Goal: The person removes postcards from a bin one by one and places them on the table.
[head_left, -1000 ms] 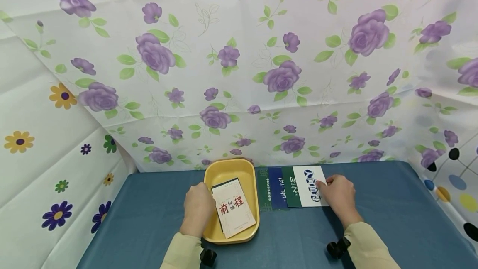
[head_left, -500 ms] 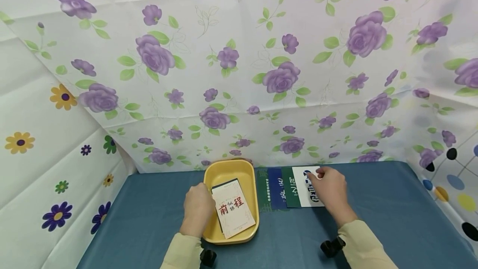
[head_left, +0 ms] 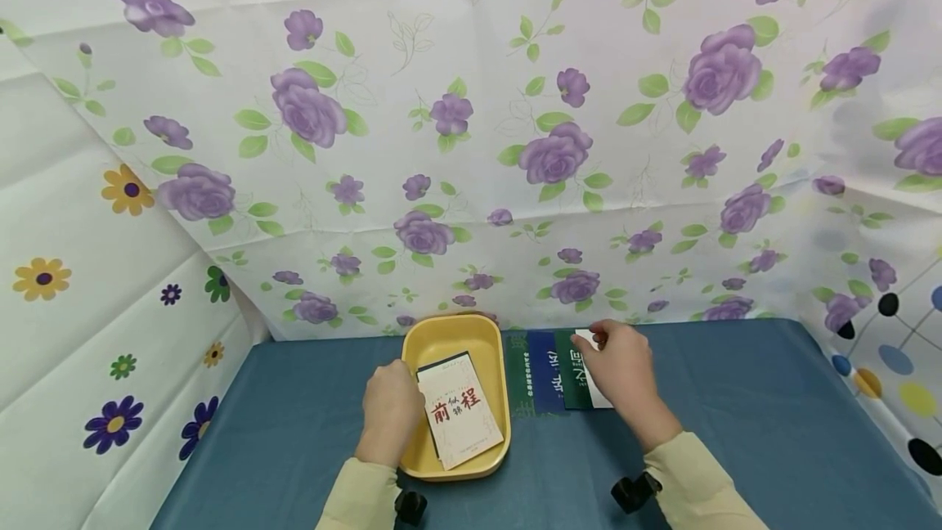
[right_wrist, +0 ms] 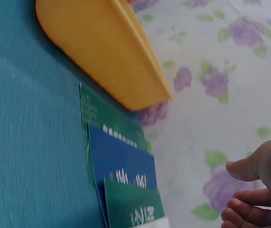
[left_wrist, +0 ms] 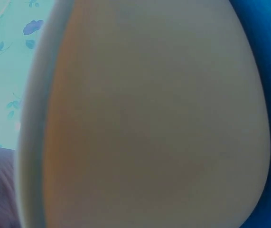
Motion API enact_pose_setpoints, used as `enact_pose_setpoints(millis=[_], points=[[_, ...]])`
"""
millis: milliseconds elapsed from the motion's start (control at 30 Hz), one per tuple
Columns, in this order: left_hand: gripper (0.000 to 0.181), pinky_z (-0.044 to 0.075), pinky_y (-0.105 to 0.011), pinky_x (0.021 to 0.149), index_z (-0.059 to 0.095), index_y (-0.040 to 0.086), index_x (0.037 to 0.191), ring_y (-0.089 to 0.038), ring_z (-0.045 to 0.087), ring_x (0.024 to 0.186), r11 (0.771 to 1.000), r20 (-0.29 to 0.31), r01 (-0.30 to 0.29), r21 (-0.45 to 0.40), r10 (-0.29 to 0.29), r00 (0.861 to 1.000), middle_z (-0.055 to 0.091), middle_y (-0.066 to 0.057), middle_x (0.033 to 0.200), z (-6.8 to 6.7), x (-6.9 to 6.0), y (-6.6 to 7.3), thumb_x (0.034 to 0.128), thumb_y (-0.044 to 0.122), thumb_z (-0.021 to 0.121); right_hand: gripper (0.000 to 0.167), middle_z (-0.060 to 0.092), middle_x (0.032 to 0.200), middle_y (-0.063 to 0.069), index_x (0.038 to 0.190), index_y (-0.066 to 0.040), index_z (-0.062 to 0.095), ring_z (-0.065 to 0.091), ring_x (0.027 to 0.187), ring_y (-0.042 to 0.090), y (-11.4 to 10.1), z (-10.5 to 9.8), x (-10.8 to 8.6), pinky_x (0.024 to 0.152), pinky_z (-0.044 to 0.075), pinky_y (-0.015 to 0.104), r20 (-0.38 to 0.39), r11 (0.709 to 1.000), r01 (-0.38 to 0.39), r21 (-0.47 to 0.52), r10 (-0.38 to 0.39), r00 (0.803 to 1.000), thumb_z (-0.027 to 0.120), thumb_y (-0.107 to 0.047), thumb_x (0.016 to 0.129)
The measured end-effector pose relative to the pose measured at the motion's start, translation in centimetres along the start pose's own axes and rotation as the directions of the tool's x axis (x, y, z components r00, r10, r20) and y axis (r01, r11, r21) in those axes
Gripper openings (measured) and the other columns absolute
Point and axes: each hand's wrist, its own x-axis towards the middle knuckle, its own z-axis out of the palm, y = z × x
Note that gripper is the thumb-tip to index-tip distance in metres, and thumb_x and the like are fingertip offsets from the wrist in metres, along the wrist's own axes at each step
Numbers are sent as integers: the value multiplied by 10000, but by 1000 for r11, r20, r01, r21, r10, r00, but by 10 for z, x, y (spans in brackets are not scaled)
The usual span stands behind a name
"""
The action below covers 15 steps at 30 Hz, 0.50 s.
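Your left hand (head_left: 392, 414) is clamped on the left rim of the yellow tray (head_left: 441, 338), cream booklet (head_left: 464, 424) lying inside. Your right hand's (head_left: 621, 370) over the white booklet (head_left: 598, 397), thumb apart from loosely curled fingers, at the right end of that overlapping row.

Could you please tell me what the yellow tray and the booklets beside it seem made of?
The tray looks like smooth moulded plastic, given its rounded corners and even colour. The booklets look like printed paper or card, given their thin, crisp edges; any glossy coating is unclear.
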Motion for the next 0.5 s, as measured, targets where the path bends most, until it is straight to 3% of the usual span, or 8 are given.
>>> enact_pose_setpoints(millis=[133,333,500], points=[[152,486,-306,427,658,-45,927,-206,630,540,1000,5,11,-4,-11,1000,666,-146,748,-1,0,1,811,52,657,403,671,963,89,1119,-94,648,621,821,211,-15,4,-5,657,499,386,20,999,44,9,-44,999,677,-378,835],[136,463,-294,400,660,-44,908,-212,623,520,1000,4,10,-3,-10,1000,662,-148,731,-1,-1,1,809,49,652,330,632,826,32,1026,-113,675,547,655,144,-41,14,-15,600,451,320,23,993,113,15,-114,993,711,-357,807],[131,473,-301,409,656,-48,906,-206,623,520,1000,8,10,-12,-10,1000,661,-147,731,-1,0,1,806,35,649,344,654,883,26,1045,-103,681,608,784,164,-64,23,-25,646,493,322,30,986,167,27,-168,985,727,-335,795]])
